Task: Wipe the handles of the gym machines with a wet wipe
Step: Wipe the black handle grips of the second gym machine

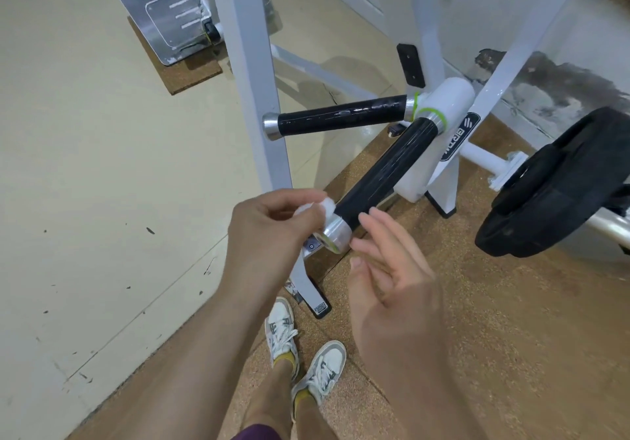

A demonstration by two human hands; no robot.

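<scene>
My left hand (269, 235) pinched the bunched wet wipe (315, 207) at the near handle (385, 170), beside its metal cap (335, 235). My right hand (392, 289) was open and held nothing. I judged this handle was in work; next, the wipe should slide along the black grip. My fingers hid most of the wipe.

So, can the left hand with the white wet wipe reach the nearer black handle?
Probably yes. The left hand pinches the white wet wipe right beside the nearer black handle, by its silver end cap; nothing lies between. The open right hand sits on the other side.
</scene>
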